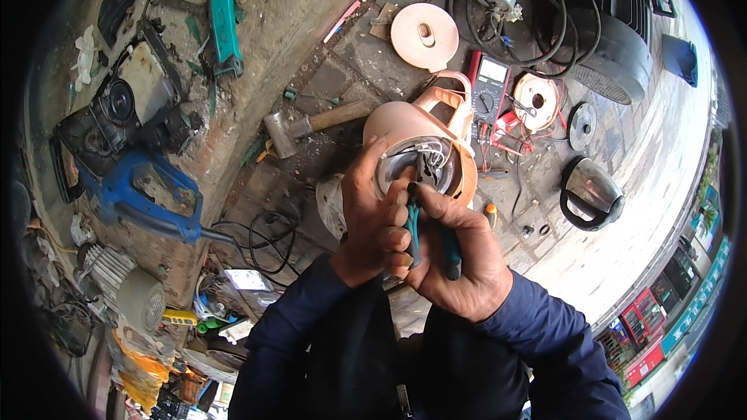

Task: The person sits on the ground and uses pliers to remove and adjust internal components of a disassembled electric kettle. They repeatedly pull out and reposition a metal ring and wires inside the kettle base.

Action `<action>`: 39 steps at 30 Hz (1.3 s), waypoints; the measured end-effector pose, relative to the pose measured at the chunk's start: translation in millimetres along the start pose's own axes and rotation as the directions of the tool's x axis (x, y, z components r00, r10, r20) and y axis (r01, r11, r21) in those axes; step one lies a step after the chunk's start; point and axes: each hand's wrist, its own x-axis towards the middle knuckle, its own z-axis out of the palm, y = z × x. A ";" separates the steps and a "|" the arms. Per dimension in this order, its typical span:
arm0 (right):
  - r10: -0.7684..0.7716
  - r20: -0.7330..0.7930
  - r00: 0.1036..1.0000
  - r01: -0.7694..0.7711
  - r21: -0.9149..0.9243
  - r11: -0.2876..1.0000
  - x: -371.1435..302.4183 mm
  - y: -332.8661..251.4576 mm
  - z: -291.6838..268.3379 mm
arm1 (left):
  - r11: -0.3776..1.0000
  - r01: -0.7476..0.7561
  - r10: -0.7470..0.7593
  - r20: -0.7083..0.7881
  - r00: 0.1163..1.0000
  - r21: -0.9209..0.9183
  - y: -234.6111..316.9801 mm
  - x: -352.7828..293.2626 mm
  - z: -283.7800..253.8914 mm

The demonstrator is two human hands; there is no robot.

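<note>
- Both hands meet at the upturned pink kettle (pixel 424 136), held above the paved ground, near the multimeter (pixel 489 87).
- My left hand (pixel 369 214) wraps its base rim, fingers closed.
- My right hand (pixel 459 253) clenches teal-handled pliers (pixel 424 225), nose inside the base.
- Plastic shell looks light, slippery; wiring seems fragile, so the rim is the safest grip.

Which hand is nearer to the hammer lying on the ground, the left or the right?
Left. The left hand holds the upturned pink kettle on the side facing the hammer. The right hand, with the teal-handled pliers, is lower and farther across.
</note>
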 end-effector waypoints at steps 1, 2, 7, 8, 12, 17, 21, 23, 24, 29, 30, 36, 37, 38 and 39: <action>-0.011 -0.004 1.000 0.011 0.009 1.000 1.0 1.0 0.1 | 1.000 0.002 -0.002 -0.003 1.000 -0.004 -0.2 0.5 0.1; -0.016 0.009 1.000 0.015 0.018 1.000 1.9 2.0 -0.1 | 1.000 0.003 -0.003 -0.008 1.000 -0.007 -0.5 0.7 0.6; -0.013 0.018 1.000 0.012 0.039 0.999 3.6 2.8 -3.7 | 0.999 0.027 -0.029 -0.051 0.998 -0.040 -3.4 -0.8 2.0; -0.011 0.005 1.000 0.011 0.029 1.000 3.7 2.7 -4.8 | 0.992 0.114 -0.118 -0.070 0.991 -0.059 -5.0 -0.5 1.9; -0.006 0.039 0.999 0.004 0.035 0.999 6.8 3.1 -8.6 | 0.995 0.036 -0.045 -0.092 0.995 -0.095 -10.5 0.9 7.2; -0.012 0.064 0.998 0.009 0.047 0.999 4.8 3.7 -10.0 | 0.954 0.151 -0.217 -0.246 0.945 -0.261 -6.8 -3.0 27.5; -0.007 0.078 0.997 0.001 0.070 0.998 3.5 1.5 -12.0 | 0.943 0.217 -0.261 -0.160 0.952 -0.252 -2.3 -4.5 17.7; 0.007 0.114 0.993 -0.020 0.116 0.993 4.1 0.1 -13.3 | 0.965 0.169 -0.196 -0.120 0.973 -0.202 -4.1 -6.7 13.3; 0.013 0.121 0.993 -0.030 0.139 0.990 4.4 -0.5 -13.9 | 0.962 0.179 -0.206 -0.118 0.971 -0.208 -6.7 -8.4 12.4; -0.012 0.132 0.991 -0.005 0.124 0.992 4.6 0.3 -13.1 | 0.981 0.041 -0.076 -0.180 0.981 -0.189 -30.1 -16.9 20.1; -0.017 0.129 0.992 0.003 0.114 0.993 4.7 0.5 -12.4 | 0.995 0.047 -0.064 -0.194 0.979 -0.088 -33.5 -18.3 21.7; -0.028 0.136 0.990 0.009 0.135 0.991 4.2 1.9 -8.7 | 0.999 -0.029 0.032 -0.123 0.992 0.019 -30.1 -13.5 13.8; -0.023 0.142 0.990 0.002 0.142 0.990 3.4 1.9 -8.3 | 0.998 -0.045 0.048 -0.113 0.992 0.032 -27.4 -11.3 12.4; -0.029 0.115 0.993 0.014 0.130 0.991 2.9 1.8 -7.8 | 0.997 -0.063 0.068 -0.108 0.992 0.048 -25.0 -9.1 12.0; -0.034 0.104 0.994 0.023 0.113 0.993 2.3 1.7 -7.3 | 0.996 -0.071 0.077 -0.107 0.991 0.057 -22.8 -7.3 11.4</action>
